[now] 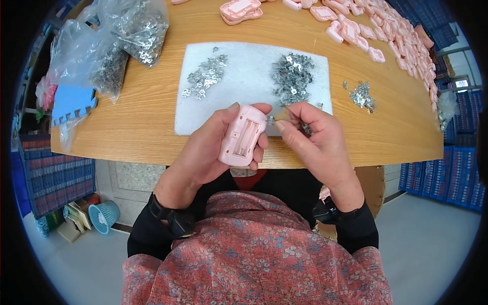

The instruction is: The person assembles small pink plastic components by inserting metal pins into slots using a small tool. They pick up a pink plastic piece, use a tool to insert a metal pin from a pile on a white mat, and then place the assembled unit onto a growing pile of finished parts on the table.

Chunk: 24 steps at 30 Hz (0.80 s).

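My left hand point(206, 145) grips a pink plastic casing point(243, 136) tilted upright above the table's near edge, its open battery compartment turned up toward me. My right hand point(320, 134) is closed in a pinch, with a small metal spring contact point(271, 120) poking out at the fingertips, just right of the casing. A beige cover sits on one of its fingertips. Behind my hands lies a white foam sheet point(244, 76). On it are a left pile of flat metal contacts point(207, 73) and a right pile of spring contacts point(293, 76), partly hidden by my right hand.
Many pink casings point(401, 46) are heaped along the table's far right, with a few stacked pink shells point(239, 11) at the back. A small metal pile point(362, 96) lies right of the foam. Clear plastic bags of metal parts point(109, 56) stand at left near a blue mat point(73, 104).
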Each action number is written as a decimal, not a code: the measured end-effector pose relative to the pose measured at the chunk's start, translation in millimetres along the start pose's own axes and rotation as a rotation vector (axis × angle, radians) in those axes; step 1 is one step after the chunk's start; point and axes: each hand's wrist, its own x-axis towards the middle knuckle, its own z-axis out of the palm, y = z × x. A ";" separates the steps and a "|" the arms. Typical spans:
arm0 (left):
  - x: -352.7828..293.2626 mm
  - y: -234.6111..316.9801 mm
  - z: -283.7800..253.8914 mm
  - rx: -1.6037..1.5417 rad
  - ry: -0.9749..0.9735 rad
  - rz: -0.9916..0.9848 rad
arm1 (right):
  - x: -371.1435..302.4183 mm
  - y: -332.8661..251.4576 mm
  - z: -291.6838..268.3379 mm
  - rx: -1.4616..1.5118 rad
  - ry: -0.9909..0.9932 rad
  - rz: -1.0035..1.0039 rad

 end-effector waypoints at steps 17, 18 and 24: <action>1.1 1.5 -2.5 0.018 0.111 0.095 | -12.4 42.5 -35.7 -0.783 0.165 -0.049; 1.3 1.2 -2.9 0.024 0.111 0.098 | -12.5 40.9 -34.3 -0.751 0.185 -0.074; 0.1 2.0 -3.5 0.021 0.114 0.099 | -7.5 31.2 -10.9 -0.719 0.139 -0.225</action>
